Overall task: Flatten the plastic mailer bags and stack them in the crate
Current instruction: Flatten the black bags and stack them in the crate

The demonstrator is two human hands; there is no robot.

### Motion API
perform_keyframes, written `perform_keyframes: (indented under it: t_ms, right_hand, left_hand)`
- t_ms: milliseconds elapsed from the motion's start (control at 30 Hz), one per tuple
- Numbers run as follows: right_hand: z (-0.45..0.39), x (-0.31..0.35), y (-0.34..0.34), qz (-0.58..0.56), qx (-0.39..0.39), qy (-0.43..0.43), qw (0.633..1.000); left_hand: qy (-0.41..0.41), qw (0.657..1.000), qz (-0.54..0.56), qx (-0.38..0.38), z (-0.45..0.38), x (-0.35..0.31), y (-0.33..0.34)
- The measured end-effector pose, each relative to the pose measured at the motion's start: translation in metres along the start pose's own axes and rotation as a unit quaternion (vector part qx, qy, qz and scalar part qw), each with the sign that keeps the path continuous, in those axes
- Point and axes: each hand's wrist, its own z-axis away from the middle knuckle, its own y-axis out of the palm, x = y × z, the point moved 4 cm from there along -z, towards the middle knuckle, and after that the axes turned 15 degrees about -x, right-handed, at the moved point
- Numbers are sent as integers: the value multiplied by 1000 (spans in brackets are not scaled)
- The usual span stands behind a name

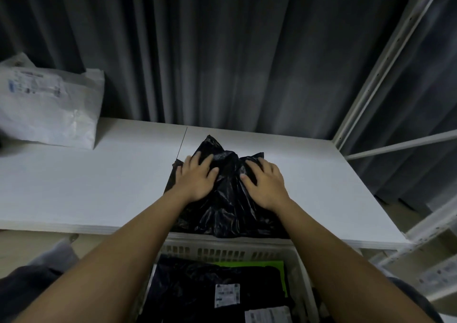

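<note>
A crumpled black plastic mailer bag (228, 199) lies on the white table (99, 186) near its front edge. My left hand (196, 180) presses flat on the bag's left side, fingers spread. On its right side my right hand (264, 184) presses down the same way. A ridge of bag stands up between the two hands. Below the table edge stands a white slotted crate (222, 247). Inside it lie flattened black mailer bags (193, 288) with white labels and a green one (249, 264).
A white mailer bag (49, 105) with a printed label rests at the table's back left. Dark curtains hang behind the table. A white metal shelving frame (385, 70) rises at the right.
</note>
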Motion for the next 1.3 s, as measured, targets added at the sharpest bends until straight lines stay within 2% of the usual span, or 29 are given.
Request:
perform_keyframes:
  t_ms: [67,233,467,1033,1300]
  right_hand:
    - [-7,5,12,0,24,5,1000]
    - [-21,10,39,11,69,5,998]
    - [-20,4,69,13,131,10,991]
    - [-9,2,93,35,157,17,987]
    - [-6,1,103,61,201,18,978]
  left_hand:
    - [21,999,-15,20,-10,-12,13]
    - [59,996,-63,16,-30,-21,39]
    - [51,993,-103,37,-31,4,62]
    - [31,987,-147,53,-20,21,86]
    - [29,982,-171,72,-19,30,96]
